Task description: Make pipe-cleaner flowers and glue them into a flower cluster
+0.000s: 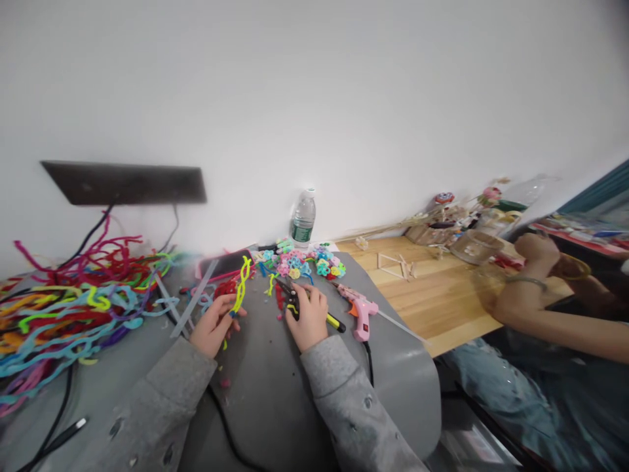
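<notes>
My left hand (216,322) is closed, pinching the lower end of a bent yellow pipe cleaner (240,286) that stands up from the fingers. My right hand (309,317) curls over a pair of pliers with black and yellow handles (336,322), which lies at the table surface. The fingers partly hide the pliers' jaws. Just beyond that hand sits a cluster of small pastel pipe-cleaner flowers (289,263). A pink glue gun (362,309) with a clear stick in its back lies to the right of my right hand.
A large heap of coloured pipe cleaners (98,295) covers the left of the grey table (393,387). Clear glue sticks (195,298), a phone (226,263) and a water bottle (303,217) stand or lie behind. Cables cross the front. At right, another person's arm (550,314) rests over a wooden table (417,305).
</notes>
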Demonstrator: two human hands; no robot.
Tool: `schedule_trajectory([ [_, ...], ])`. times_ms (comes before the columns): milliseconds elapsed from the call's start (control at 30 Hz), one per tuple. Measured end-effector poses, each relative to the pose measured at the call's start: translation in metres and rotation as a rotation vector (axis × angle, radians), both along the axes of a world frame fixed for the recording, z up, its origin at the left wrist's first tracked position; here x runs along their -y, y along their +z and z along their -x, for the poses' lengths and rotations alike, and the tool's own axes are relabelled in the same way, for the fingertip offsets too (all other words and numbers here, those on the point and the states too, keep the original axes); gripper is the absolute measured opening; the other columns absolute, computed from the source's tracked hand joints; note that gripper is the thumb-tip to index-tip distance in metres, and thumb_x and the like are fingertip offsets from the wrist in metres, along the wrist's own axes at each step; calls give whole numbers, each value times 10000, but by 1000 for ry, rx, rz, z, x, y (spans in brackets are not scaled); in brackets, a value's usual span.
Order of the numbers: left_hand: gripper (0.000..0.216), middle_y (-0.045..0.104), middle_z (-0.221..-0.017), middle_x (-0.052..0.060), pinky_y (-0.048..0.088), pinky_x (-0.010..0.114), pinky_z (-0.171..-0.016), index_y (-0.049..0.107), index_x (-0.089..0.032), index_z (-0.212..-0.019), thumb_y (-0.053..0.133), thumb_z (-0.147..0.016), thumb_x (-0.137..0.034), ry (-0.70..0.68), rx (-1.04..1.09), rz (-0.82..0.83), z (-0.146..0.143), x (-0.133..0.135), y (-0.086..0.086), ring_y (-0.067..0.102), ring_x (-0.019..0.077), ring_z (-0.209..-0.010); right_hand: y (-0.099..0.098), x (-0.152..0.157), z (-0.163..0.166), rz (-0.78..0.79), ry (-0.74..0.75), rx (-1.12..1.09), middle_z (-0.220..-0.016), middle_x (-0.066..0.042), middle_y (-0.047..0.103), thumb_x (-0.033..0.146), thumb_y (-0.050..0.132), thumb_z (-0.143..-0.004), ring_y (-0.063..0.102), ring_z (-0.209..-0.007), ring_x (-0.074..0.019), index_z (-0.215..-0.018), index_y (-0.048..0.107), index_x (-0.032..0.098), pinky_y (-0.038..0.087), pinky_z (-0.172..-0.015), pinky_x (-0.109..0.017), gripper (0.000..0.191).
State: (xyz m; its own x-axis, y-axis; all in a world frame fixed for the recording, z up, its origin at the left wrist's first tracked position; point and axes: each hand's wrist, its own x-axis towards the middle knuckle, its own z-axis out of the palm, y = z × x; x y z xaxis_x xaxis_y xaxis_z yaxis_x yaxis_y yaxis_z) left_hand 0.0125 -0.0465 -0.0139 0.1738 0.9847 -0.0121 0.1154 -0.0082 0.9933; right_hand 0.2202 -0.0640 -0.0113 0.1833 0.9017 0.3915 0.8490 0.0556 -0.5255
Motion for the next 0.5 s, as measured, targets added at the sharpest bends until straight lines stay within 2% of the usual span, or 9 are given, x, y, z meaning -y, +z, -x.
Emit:
schedule_trajectory([
  [67, 452, 655, -896, 86, 406, 220, -435, 441, -163, -1057, 582, -676, -362, -37, 35, 24, -3, 2, 7, 575, 128, -555, 6, 4, 5, -75, 81, -106, -1101, -132, 521, 183, 573, -697, 449, -1034, -285, -1128, 569, 163, 362, -895, -448, 432],
  [100, 447, 660, -894, 90, 419, 223, -451, 453, -159, -1049, 593, -678, -365, -69, 47, 33, -4, 3, 9, 586, 132, -570, 10, 6, 9, -81, 153, -191, -1037, -121, 554, 199, 552, -722, 498, -962, -256, -1109, 576, 159, 401, -850, -416, 389],
  [167, 425, 667, -893, 98, 440, 228, -476, 489, -150, -1025, 612, -684, -371, -150, 65, 47, -7, 5, 12, 603, 140, -597, 15, 7, 18, 3, 319, -401, -843, -75, 604, 241, 516, -767, 548, -704, -177, -1061, 595, 153, 454, -655, -308, 316],
  [233, 411, 671, -896, 105, 452, 231, -486, 527, -141, -1002, 631, -686, -382, -227, 81, 58, -9, 7, 12, 617, 151, -618, 17, 3, 27, 141, 436, -565, -647, -17, 588, 292, 511, -787, 488, -510, -121, -966, 629, 154, 392, -493, -236, 255],
  [267, 410, 672, -902, 108, 460, 233, -491, 542, -139, -995, 640, -687, -391, -254, 91, 65, -10, 8, 11, 626, 158, -631, 16, 0, 31, 182, 471, -607, -582, 3, 564, 303, 517, -785, 464, -477, -110, -892, 644, 156, 359, -464, -221, 222],
  [367, 423, 677, -933, 115, 503, 259, -540, 552, -143, -990, 649, -693, -429, -283, 118, 133, -8, 9, 7, 656, 191, -698, 11, -13, 37, 163, 500, -643, -512, 23, 504, 303, 526, -774, 434, -482, -100, -676, 631, 155, 322, -467, -211, 206],
  [433, 459, 674, -978, 122, 533, 290, -588, 536, -150, -1008, 648, -690, -461, -238, 127, 194, -4, 7, 4, 671, 216, -753, 8, -21, 37, 134, 477, -698, -505, 26, 478, 336, 508, -781, 416, -479, -96, -639, 614, 151, 310, -464, -211, 256],
  [500, 534, 657, -1051, 143, 550, 326, -623, 505, -154, -1064, 647, -675, -491, -135, 129, 218, 0, 5, 1, 675, 247, -814, 6, -27, 34, 128, 459, -809, -494, 34, 455, 403, 481, -794, 395, -451, -89, -663, 606, 149, 299, -444, -208, 312],
])
